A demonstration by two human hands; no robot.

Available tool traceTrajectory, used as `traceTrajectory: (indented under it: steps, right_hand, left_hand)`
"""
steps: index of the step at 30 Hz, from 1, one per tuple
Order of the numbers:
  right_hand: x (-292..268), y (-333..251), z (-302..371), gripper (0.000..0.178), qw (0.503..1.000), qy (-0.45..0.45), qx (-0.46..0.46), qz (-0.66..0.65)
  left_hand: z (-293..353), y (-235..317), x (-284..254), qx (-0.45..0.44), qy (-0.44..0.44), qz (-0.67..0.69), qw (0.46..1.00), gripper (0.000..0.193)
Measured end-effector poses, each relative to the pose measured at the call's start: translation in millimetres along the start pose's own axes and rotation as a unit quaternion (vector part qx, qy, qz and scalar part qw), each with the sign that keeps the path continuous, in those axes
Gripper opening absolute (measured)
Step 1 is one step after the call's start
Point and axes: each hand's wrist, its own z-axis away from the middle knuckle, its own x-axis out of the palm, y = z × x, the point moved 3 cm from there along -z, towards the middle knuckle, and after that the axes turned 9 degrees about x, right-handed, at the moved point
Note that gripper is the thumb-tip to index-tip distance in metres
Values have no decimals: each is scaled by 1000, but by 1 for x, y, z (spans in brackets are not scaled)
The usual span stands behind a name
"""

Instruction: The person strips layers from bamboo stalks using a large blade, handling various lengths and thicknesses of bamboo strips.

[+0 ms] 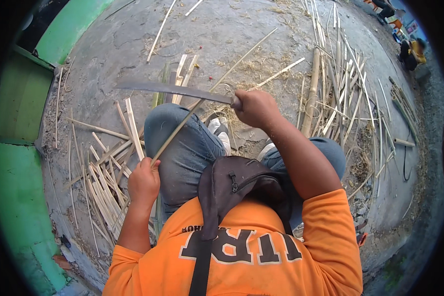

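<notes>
Thin tan strip (177, 131) is clamped in left hand (144, 181); long grey-bladed knife (172, 89), in right hand (256, 108). Floor (128, 44), upper left, is bounded by green wall (71, 29).

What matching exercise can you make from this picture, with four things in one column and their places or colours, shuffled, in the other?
Column one:
1. Long knife
2. Bamboo strip
3. Bag
4. Shirt

Column two:
A. Orange, with dark lettering
B. Held in the left hand
C. Held in the right hand
D. Dark, with a strap

Right pairs: 1-C, 2-B, 3-D, 4-A.
</notes>
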Motion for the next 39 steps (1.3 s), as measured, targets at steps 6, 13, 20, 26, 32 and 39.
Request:
traceTrajectory:
  steps: [6,13,20,26,32,39]
  right_hand:
    - [9,11,-12,18,1000,18,23,-11]
    - [3,-9,-6,15,1000,2,-19,6]
    - [13,-6,-9,19,999,18,-25,20]
    - [0,-21,-2,22,999,0,-32,35]
    - [-11,0,-11,19,998,-6,59,22]
    - [6,-7,-2,19,999,3,-21,30]
  left_hand:
    - [-8,0,-3,-8,-24,0,1000,35]
    - [2,-2,2,-16,9,1,1000,35]
    - [-4,-2,3,-6,14,-30,999,36]
    - [-1,-1,6,-12,29,-24,999,35]
    - [-1,1,4,-11,12,-50,999,34]
    - [-4,2,1,-2,16,-56,998,33]
